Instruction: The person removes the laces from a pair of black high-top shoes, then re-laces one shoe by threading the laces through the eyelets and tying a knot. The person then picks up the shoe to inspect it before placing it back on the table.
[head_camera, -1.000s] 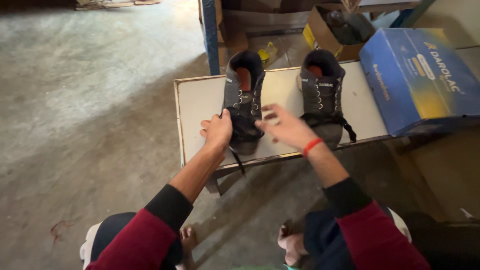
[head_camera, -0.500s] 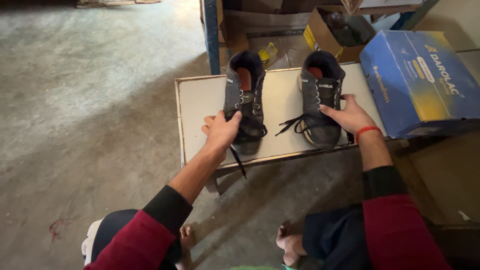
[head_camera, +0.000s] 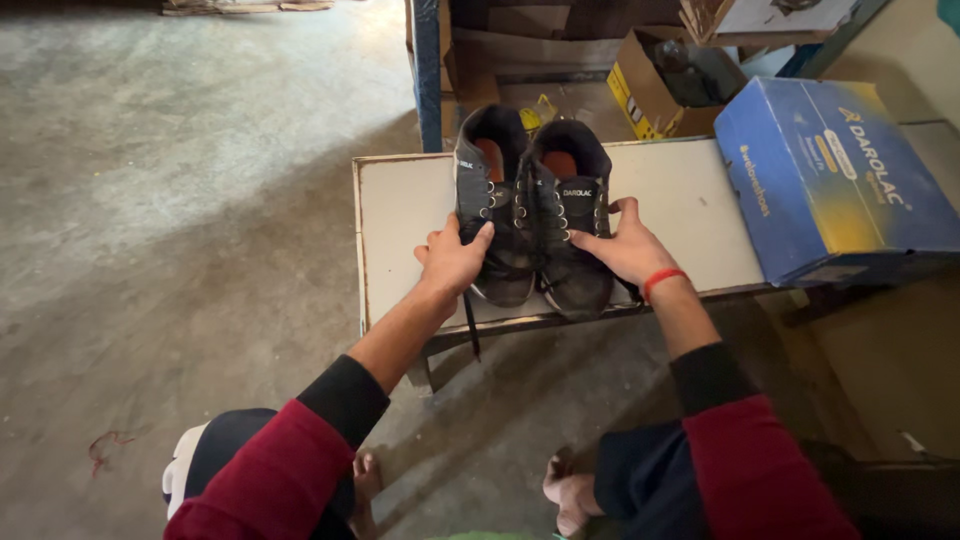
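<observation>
shoes now pressed side by side at bench (head_camera: 400, 215) front edge; earlier apart. left hand (head_camera: 452, 262) clasped left shoe (head_camera: 490, 205), right hand (head_camera: 625, 250) clasped right shoe (head_camera: 572, 225), fingers curled on sides. pair gathered.

You look down on a bare grey concrete floor (head_camera: 180, 200), a low white desk (head_camera: 400, 215), a blue upright post (head_camera: 428, 70), and cardboard boxes (head_camera: 650, 90) behind.

Hands (head_camera: 455, 262) (both) on black shoes (head_camera: 535, 215)

Two black shoes (head_camera: 535, 215), one blue box (head_camera: 835, 180), one cardboard box (head_camera: 650, 95).
</observation>
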